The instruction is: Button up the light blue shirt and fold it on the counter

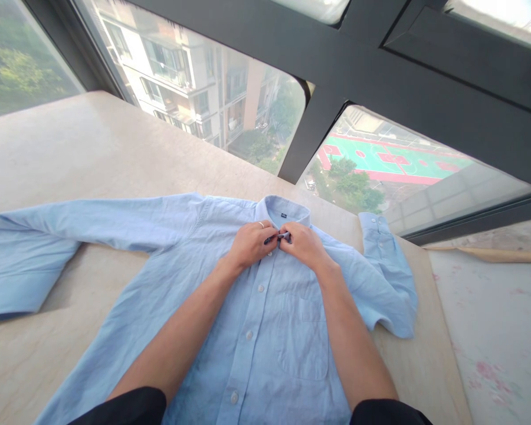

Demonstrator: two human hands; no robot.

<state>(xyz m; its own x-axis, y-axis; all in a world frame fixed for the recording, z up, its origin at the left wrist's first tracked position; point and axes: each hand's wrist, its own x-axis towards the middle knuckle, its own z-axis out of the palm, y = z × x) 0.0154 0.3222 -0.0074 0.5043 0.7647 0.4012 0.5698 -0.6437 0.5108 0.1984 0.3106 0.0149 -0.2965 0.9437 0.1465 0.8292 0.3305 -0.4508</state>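
Note:
A light blue button-up shirt (212,295) lies face up with its collar (298,211) toward the window. Both hands meet at the top of the front placket, just below the collar. My left hand (251,242), with a ring on one finger, pinches the shirt's fabric there. Opposite it, my right hand (304,243) also pinches a bit of the fabric, and a small fold shows between the fingertips. Any button at that spot is hidden by the fingers. Lower on the placket, several white buttons (249,335) show in a row. A chest pocket (303,342) lies beside my right forearm.
The shirt rests on a beige marble-like sill (84,153). One sleeve (30,265) spreads left and folds back; the other bends at the right, cuff (374,223) by the glass. Dark window frames (363,71) rise behind. Floral-patterned wall covering (495,330) borders the right side.

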